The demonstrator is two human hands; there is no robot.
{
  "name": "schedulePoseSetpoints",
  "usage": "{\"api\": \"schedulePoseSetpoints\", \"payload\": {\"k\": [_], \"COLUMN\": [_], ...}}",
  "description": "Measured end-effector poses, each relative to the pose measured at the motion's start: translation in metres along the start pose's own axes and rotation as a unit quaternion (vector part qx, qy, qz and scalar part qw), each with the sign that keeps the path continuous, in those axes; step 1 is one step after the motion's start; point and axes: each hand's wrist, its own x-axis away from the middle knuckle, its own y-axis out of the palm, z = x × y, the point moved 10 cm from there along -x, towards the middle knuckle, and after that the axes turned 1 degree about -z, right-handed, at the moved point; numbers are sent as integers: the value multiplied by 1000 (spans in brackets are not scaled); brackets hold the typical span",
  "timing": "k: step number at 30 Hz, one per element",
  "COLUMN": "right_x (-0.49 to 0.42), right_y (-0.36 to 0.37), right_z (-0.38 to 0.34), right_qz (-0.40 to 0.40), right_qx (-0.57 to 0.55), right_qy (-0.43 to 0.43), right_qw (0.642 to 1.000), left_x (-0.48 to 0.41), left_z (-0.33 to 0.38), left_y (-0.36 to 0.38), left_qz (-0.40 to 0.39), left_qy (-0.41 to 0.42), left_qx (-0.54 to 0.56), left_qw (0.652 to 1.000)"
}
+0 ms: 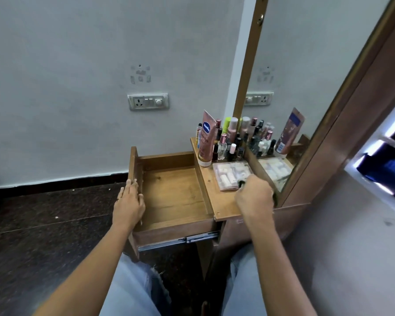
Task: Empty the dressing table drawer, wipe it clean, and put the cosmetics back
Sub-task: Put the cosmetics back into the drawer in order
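Where the frame's centre lies, the drawer stands pulled out of the dressing table: light wood, bare floor, nothing inside, metal runner showing beneath. The cosmetics are on the table top, centre right: one pink tube, a cluster of small bottles and a clear box of pale items, all against the mirror.

Left hand: laid along the drawer's left panel, fingers straight, thumb on the inner side.

Right hand: knuckles up over the table top just beside the box, fingers curled round a dark object, kind not discernible.
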Motion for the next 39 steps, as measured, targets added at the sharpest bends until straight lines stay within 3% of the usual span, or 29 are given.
{"api": "schedulePoseSetpoints", "payload": {"k": [3,8,15,20,22,28,35,39], "right_x": [3,14,19,-11,-29,-67,-70,-71], "right_y": [44,84,85,17,8,48,63,72], "right_z": [-6,-15,-10,-19,-14,7,10,4], "right_qz": [-73,-71,-119,31,41,-68,-126,-163], "right_qx": [3,101,66,30,42,34,84,116], "right_qy": [-13,-81,-70,-85,-56,28,78,97], "right_qw": [997,989,988,995,997,997,985,975], "left_x": [1,1,2,2,2,4,10,14], "left_z": [-1,-1,-1,1,1,4,24,78], "left_y": [-1,-2,-3,-4,-5,-7,-22,-19], "left_qz": [2,9,10,11,13,17,53,20], "left_qy": [-5,-5,-15,-11,-7,0,13,26], "left_qx": [13,18,23,23,26,18,-21,91], "left_qw": [1000,1000,1000,1000,1000,1000,998,995]}}
